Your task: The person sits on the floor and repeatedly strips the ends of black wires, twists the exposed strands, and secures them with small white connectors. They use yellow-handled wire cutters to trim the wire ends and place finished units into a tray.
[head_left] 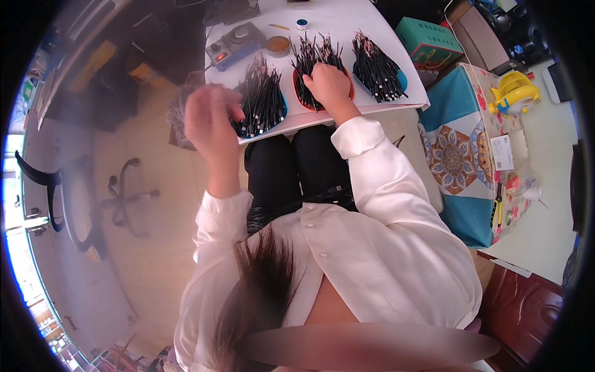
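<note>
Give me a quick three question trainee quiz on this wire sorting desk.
1. True or false: the right hand rests on the wires in the red tray.
2. How many trays of black wires sit on the white table?
3. Which hand is raised above the table edge, blurred: A left hand, B right hand?

Key: 1 true. 2 three: left blue tray, red tray, right blue tray. 3 A.

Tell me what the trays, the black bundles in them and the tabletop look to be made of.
Trays: the middle tray under the right hand is red, the left tray near the left hand blue; smooth glossy rims suggest plastic. Black bundles: thin flexible strands with pale tips, probably plastic-sheathed wire. Tabletop: flat matte white, likely laminate or painted board.
</note>
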